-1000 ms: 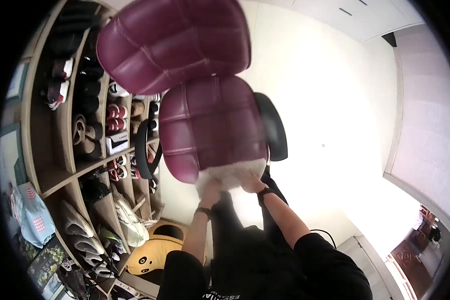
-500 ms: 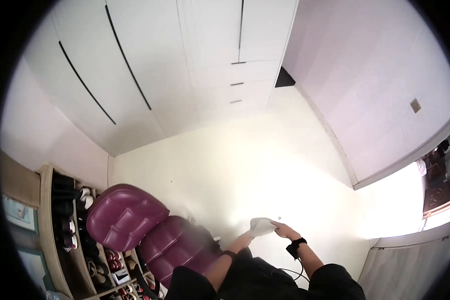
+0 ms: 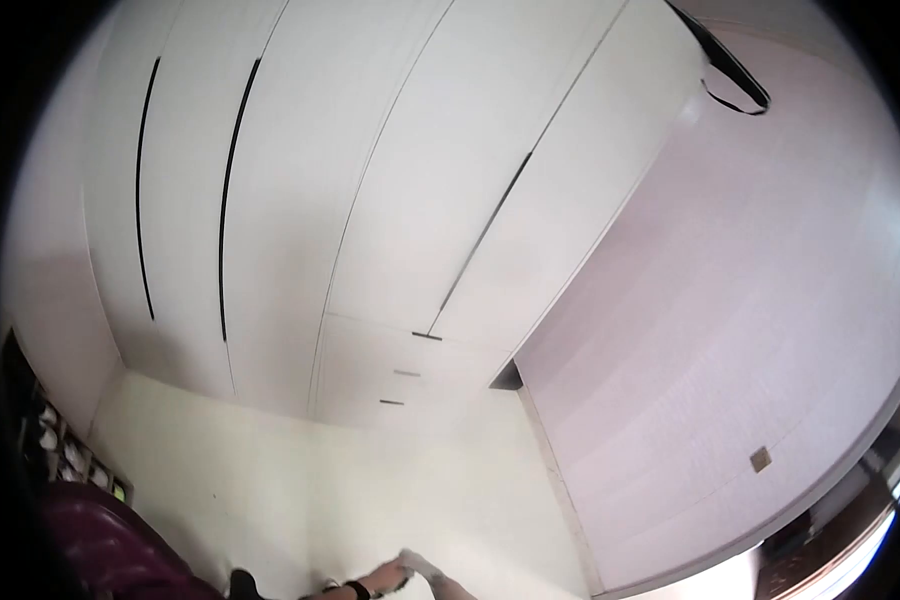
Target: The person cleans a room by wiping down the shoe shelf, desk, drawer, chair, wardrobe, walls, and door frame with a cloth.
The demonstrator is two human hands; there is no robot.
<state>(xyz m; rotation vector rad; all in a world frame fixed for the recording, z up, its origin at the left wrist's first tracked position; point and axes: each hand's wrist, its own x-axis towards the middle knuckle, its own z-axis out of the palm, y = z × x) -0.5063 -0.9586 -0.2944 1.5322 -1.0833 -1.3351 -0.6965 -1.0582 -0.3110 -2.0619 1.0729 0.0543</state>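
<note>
In the head view, a small, limp, pale-grey cloth (image 3: 421, 563) sits between the left hand (image 3: 383, 577) and right hand (image 3: 448, 589), its long axis slanting down rightward. Both touch it (through blur, I cannot tell how open or gripping).

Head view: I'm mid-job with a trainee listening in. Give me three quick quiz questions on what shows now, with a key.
1. Multiple choice: Which edge of the view are the left hand and right hand nearest? A) top B) bottom C) right
2. True or false: The maroon chair shows at the lower left.
3. Fill the gap: The two leftmost long handles on the white wardrobe are ____ in colour.

Key: 1 B; 2 true; 3 black.
</note>
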